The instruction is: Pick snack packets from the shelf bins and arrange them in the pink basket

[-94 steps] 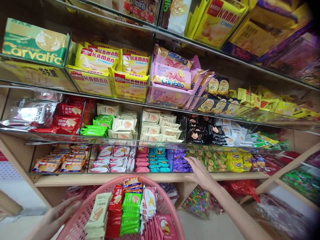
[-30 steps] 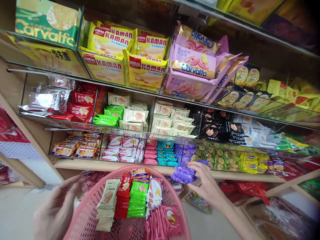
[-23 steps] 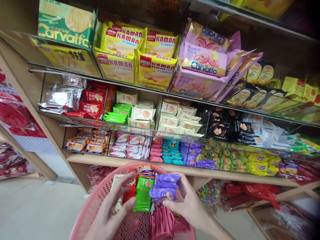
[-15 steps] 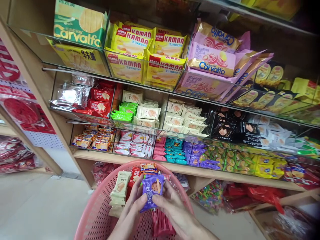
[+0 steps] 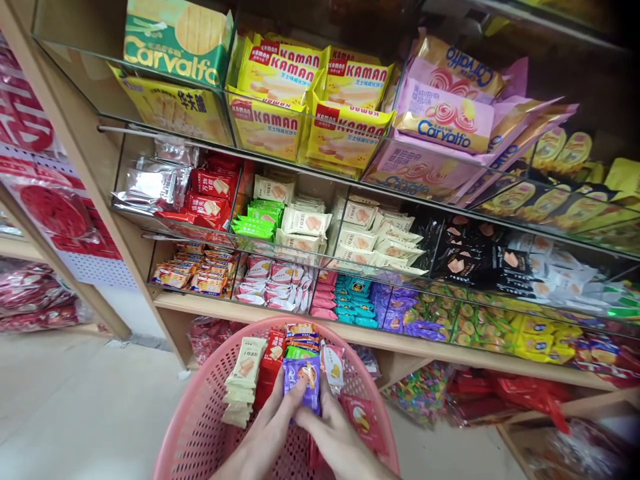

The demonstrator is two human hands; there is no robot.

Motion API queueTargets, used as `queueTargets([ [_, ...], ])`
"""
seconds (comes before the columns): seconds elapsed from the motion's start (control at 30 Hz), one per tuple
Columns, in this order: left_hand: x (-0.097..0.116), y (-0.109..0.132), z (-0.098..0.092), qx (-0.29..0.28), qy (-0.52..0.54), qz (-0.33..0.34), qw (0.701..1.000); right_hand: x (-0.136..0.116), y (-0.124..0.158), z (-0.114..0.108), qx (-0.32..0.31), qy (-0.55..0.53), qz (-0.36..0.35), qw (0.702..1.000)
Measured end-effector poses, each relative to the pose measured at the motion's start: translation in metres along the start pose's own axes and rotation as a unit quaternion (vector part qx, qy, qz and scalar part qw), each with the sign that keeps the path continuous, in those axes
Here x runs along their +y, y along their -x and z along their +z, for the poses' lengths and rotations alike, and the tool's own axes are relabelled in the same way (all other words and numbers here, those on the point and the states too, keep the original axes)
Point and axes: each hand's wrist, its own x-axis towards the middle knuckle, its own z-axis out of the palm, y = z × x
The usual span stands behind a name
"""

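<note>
A purple snack packet point(image 5: 307, 383) is between my two hands, inside the pink plastic basket point(image 5: 173, 433). My left hand point(image 5: 275, 417) is closed on its left side with the thumb across the front. On the other side my right hand point(image 5: 333, 427) grips the packet's right edge and bottom. Around them in the basket lie cream packets point(image 5: 245, 377), red packets point(image 5: 273, 357), orange packets point(image 5: 301, 333), a green packet point(image 5: 299, 352), a white-and-pink packet point(image 5: 333, 365) and a dark pink packet point(image 5: 363, 417). Whether more purple packets sit behind the front one is hidden.
Beyond the basket rises a wooden shelf unit point(image 5: 240, 310) with clear dividers. Its rows hold yellow KAMAN packs point(image 5: 350, 137), pink Carvalfo packs point(image 5: 450, 113) and purple packets point(image 5: 397, 308). Bagged goods point(image 5: 420, 390) lie below, and red packages point(image 5: 35, 293) are at left.
Both hands have lowered the purple packet toward the basket contents, and my left thumb now crosses its front. The green and white-and-pink packets show more. The camera view has shifted slightly.
</note>
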Motion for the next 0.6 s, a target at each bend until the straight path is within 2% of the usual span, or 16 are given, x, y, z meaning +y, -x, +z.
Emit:
queueTargets([
  [0.1,0.008,-0.002,-0.001,-0.011,0.108,-0.041,0.993,0.001,0.003,0.002,-0.003,-0.032,0.008,0.999],
  [0.23,0.025,0.005,-0.003,-0.031,0.237,-0.097,0.966,-0.002,0.008,-0.001,0.023,-0.05,0.032,0.998],
  [0.37,0.036,0.012,-0.009,-0.026,0.236,-0.111,0.965,-0.001,0.007,-0.003,0.048,-0.07,0.034,0.996],
  [0.5,0.038,0.014,-0.016,-0.031,0.184,-0.109,0.976,0.011,0.002,-0.004,0.056,-0.139,0.038,0.988],
  [0.6,0.037,0.013,-0.019,-0.038,0.189,-0.105,0.976,0.018,0.0,-0.005,0.069,-0.173,0.04,0.982],
])
